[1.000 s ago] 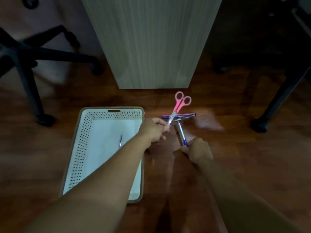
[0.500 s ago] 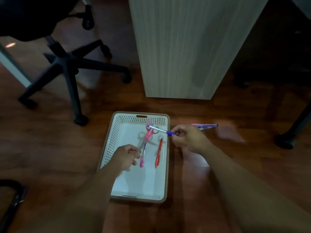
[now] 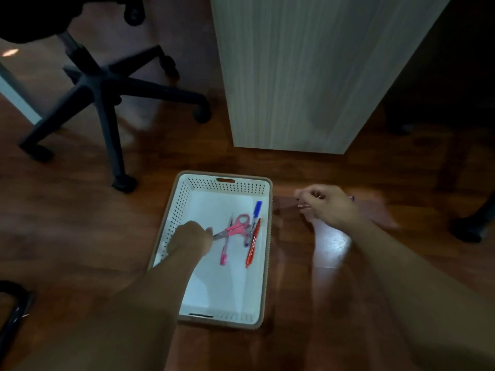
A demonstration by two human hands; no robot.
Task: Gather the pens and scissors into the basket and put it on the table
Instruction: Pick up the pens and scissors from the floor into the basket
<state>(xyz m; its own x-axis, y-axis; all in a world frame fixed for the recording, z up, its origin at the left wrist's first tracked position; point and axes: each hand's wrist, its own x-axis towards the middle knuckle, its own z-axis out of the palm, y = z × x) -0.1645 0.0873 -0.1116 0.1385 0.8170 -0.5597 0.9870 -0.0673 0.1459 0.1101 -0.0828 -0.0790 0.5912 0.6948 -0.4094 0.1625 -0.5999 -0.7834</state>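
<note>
A white perforated basket [image 3: 184, 199] with a tan rim stands on the wooden floor. Inside it lie pink scissors [image 3: 238, 226], a blue pen [image 3: 257, 208], a red pen [image 3: 253, 246] and a pink pen [image 3: 224, 253]. My left hand [image 3: 190, 239] is inside the basket, its fingers closed on the scissors' blade end. My right hand [image 3: 330, 204] is on the floor to the right of the basket. It is curled over the remaining pens [image 3: 352, 198], and only their ends stick out on each side of it.
A pale wood table panel [image 3: 294, 76] stands just behind the basket. An office chair's black wheeled base [image 3: 107, 95] is at the back left. Another dark chair leg [image 3: 468, 231] is at the right edge, and a dark object [image 3: 13, 311] at the lower left.
The blue pen has left my right hand and lies in the basket. That hand has moved right onto the pens on the floor. My left hand has lowered the scissors into the basket.
</note>
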